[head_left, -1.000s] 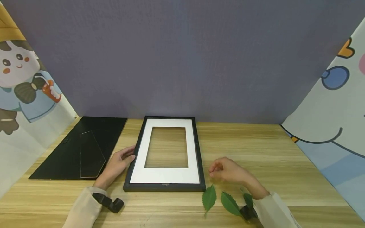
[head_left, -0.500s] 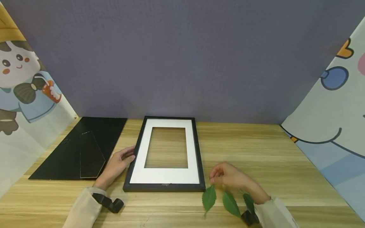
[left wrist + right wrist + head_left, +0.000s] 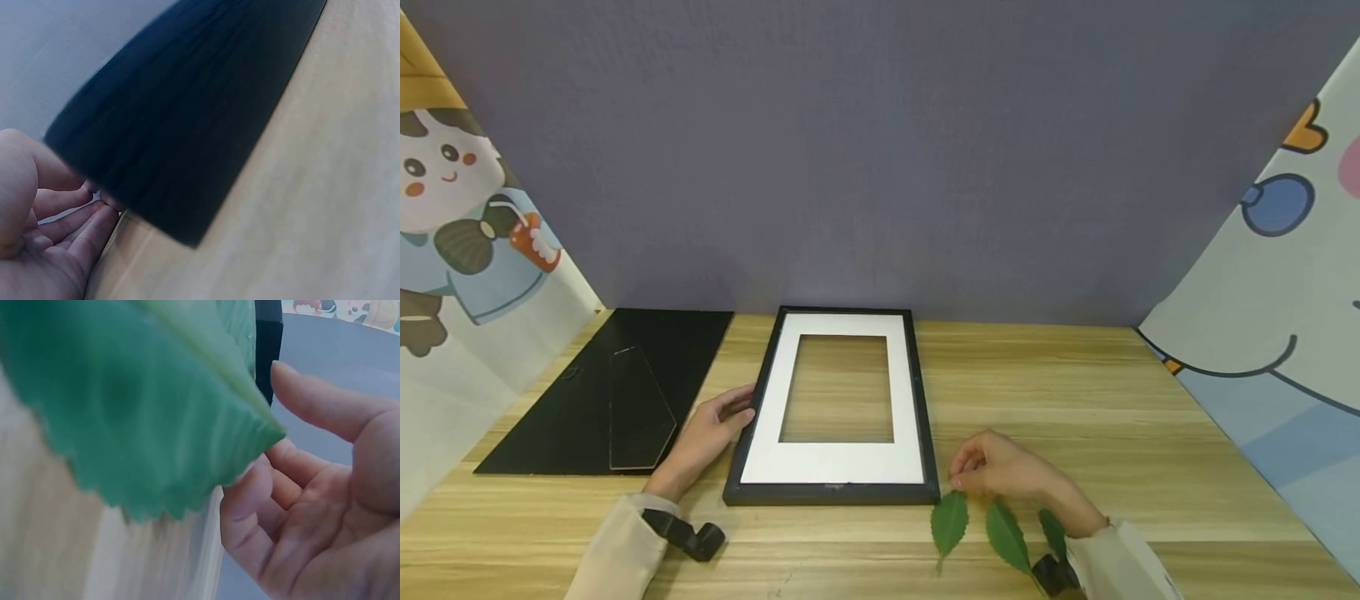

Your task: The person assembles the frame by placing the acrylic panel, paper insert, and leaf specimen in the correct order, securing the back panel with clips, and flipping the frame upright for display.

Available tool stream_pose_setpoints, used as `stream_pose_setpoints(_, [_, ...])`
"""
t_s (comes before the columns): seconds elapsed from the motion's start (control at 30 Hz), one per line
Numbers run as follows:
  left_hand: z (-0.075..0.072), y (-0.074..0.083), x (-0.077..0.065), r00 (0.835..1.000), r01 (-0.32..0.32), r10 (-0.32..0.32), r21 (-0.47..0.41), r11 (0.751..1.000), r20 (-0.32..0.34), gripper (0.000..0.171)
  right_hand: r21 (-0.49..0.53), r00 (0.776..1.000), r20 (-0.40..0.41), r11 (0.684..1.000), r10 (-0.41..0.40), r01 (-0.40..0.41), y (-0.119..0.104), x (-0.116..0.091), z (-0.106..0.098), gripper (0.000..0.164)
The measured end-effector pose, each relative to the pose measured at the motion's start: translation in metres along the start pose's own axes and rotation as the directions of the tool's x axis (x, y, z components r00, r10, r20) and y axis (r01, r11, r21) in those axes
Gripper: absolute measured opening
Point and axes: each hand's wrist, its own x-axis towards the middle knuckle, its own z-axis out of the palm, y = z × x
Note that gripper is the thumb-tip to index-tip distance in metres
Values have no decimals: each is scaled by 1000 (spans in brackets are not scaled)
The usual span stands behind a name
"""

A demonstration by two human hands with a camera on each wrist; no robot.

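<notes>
A black picture frame (image 3: 831, 494) lies on the table with a white mat (image 3: 835, 463) inside it. My left hand (image 3: 703, 437) grips the frame's left side; in the left wrist view its thumb and fingers are at the end of the dark frame side (image 3: 169, 125). To the right, my right hand (image 3: 1003, 468) is at the upper tip of a green leaf (image 3: 949, 523), fingers loosely bent. A second leaf (image 3: 1007, 535) and a third leaf (image 3: 1053, 532) lie below that hand. The right wrist view shows a large serrated leaf (image 3: 144, 412), with the thumb apart from the fingers.
On the left lies a black backing board (image 3: 557, 425) with a flat easel stand (image 3: 636, 417). A grey panel (image 3: 880, 167) stands behind the wooden table (image 3: 1075, 383). Cartoon-printed sheets flank both sides.
My right hand has come down slightly toward the nearest leaf's tip. The middle leaf has shifted and turned a little. My left hand and the frame stay put.
</notes>
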Motion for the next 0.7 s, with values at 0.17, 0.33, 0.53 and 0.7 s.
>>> stream_pose_setpoints(0.17, [0, 0, 0, 1000, -1, 1, 2, 1000, 0, 46, 8, 1000, 16, 1000, -3, 3, 0, 0, 0, 12])
stream_pose_setpoints(0.33, [0, 0, -1, 1000, -3, 3, 3, 1000, -1, 46, 41, 999, 34, 999, -4, 3, 0, -1, 0, 10])
stream_pose_setpoints(0.53, [0, -1, -1, 1000, -9, 10, 9, 1000, -5, 46, 68, 997, 68, 997, -26, 21, 0, -4, 0, 9])
stream_pose_setpoints(0.7, [0, -1, 0, 1000, -17, 17, 9, 1000, -7, 46, 68, 997, 72, 998, -22, 17, -1, -4, 0, 7])
